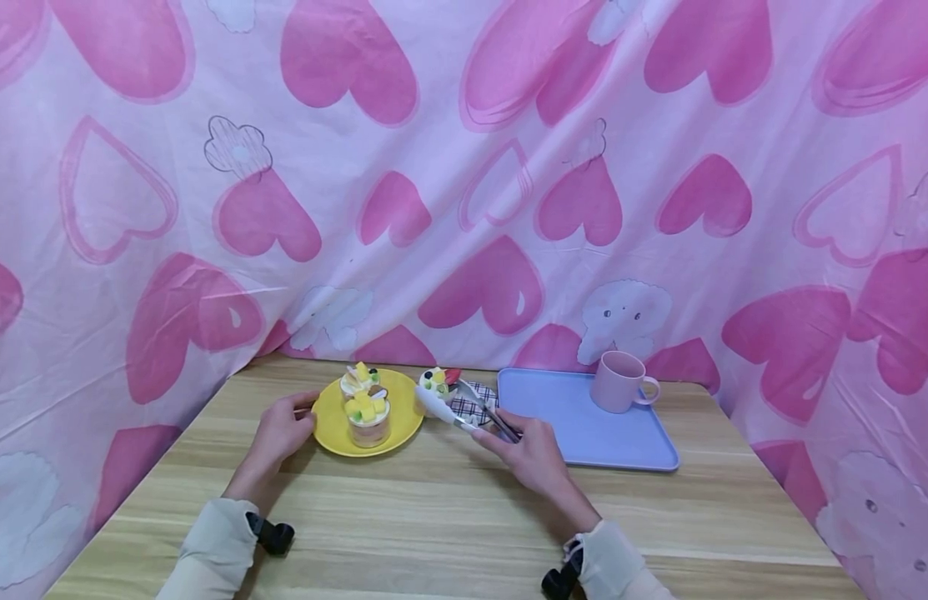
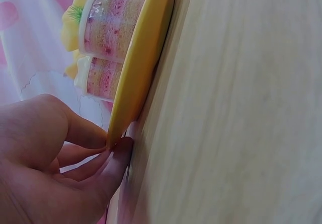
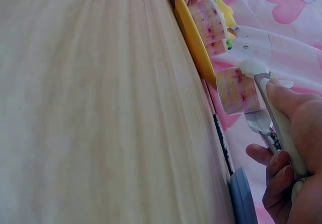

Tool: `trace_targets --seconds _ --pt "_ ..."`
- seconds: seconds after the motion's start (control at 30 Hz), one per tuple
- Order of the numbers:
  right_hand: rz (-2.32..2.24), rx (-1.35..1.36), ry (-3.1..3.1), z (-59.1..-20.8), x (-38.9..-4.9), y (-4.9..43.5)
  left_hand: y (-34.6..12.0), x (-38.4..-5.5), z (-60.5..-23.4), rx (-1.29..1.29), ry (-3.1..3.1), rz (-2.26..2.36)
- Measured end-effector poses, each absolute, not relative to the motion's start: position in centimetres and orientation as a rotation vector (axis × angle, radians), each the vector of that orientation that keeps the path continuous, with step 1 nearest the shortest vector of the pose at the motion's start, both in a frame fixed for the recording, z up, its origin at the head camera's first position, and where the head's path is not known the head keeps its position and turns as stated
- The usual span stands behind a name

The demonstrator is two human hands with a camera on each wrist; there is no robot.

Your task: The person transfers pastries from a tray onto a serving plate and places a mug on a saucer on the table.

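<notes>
My left hand (image 1: 278, 429) pinches the left rim of a yellow plate (image 1: 328, 427) between thumb and fingers. Two small cake cups, a front one (image 1: 369, 431) and a back one (image 1: 356, 385), stand on that plate, topped with cream and yellow fruit pieces. My right hand (image 1: 537, 454) grips a pair of tongs (image 1: 436, 406) with pale tips. Between the tips is a third cake cup (image 3: 236, 90), topped with fruit and a red piece, just right of the plate. In the right wrist view it appears raised off the table, its layered side showing.
A blue tray (image 1: 606, 443) lies on the right of the wooden table (image 1: 433, 525), with a pink mug (image 1: 617, 385) at its back right. Between plate and tray lies a checked cloth (image 1: 480, 402). A pink heart-print curtain (image 1: 448, 167) hangs behind the table.
</notes>
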State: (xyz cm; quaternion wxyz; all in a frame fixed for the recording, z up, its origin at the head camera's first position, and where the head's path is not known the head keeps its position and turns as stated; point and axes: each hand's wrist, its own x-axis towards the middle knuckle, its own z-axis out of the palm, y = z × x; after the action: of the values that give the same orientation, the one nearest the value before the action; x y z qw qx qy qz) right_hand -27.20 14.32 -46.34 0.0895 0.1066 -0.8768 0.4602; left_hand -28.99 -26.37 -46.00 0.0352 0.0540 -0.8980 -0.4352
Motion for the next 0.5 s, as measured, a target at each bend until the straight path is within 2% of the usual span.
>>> trace_targets --seconds 0.5 --pt "1.334 0.352 -2.588 -46.5 -27.2 12.4 -26.4 -28.8 -46.0 0.131 -2.760 -1.300"
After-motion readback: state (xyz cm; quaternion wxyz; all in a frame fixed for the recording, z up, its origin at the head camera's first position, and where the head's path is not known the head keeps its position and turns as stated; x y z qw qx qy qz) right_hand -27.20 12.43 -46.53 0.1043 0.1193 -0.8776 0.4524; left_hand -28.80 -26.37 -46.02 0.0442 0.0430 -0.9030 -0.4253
